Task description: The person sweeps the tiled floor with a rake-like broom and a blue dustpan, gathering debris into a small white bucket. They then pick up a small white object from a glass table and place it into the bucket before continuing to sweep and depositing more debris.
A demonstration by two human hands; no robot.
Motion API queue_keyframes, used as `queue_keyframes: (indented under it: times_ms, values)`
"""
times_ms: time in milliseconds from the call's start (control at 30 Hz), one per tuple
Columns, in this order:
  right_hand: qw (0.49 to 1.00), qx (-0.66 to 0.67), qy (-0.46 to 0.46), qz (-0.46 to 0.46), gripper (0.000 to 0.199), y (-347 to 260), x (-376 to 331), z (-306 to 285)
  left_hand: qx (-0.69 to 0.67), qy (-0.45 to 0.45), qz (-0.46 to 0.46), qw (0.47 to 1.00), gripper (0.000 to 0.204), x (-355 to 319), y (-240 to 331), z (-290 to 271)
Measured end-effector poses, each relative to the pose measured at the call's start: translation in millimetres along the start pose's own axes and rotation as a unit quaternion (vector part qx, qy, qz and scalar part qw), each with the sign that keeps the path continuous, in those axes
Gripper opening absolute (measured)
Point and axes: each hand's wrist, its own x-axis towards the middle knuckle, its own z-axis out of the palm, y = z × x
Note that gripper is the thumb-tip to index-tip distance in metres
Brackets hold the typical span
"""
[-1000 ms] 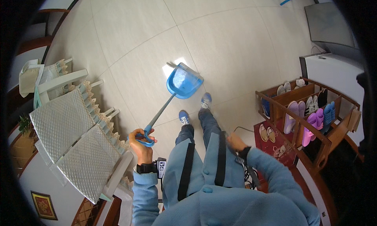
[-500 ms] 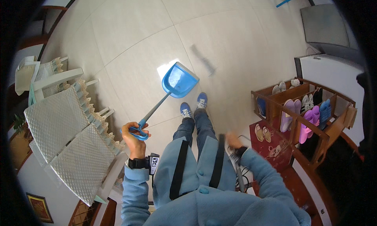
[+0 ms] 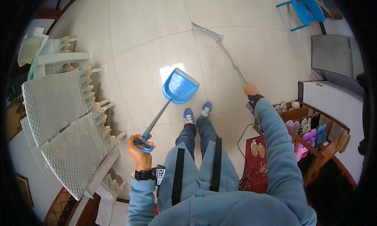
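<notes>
My left hand (image 3: 140, 155) is closed around the looped blue handle end of a long-handled dustpan (image 3: 180, 85). Its blue pan rests on the tiles ahead of my feet, the lipped edge turned to the far right. With my arm stretched forward and to the right, my right hand (image 3: 250, 90) grips the grey pole of a broom (image 3: 229, 60). The broom's narrow, pale grey head lies on the floor beyond the dustpan, apart from it.
Cushioned chairs (image 3: 55, 98) with lace edging line the left side. A wooden shoe rack (image 3: 306, 124) and a red mat (image 3: 253, 173) with slippers stand at right, near a black cable (image 3: 240, 147). A blue chair (image 3: 308, 10) is at the far right.
My right hand has swung forward and outward from beside my hip. The broom head, blurred before, is now farther from me. The dustpan stays nearly in place in my left hand.
</notes>
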Motion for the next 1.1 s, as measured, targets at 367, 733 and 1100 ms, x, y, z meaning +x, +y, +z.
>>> queue_keyframes:
  times_ms: [367,733,1100]
  values:
    - [0.962,0.067,-0.206,-0.169,0.037,-35.7,-238.4,23.0,-0.083,0.033,-0.04,0.995,0.029,5.8,-0.6,-12.6]
    - [0.981,-0.081,-0.057,-0.169,0.034,-204.6,75.3,-0.3,-0.183,0.138,-0.028,0.973,0.03,-41.6,-28.3,-97.3]
    - [0.918,-0.072,-0.343,-0.182,0.04,-104.6,-179.6,34.6,-0.232,0.207,-0.011,0.951,0.031,1.2,-22.3,-141.3]
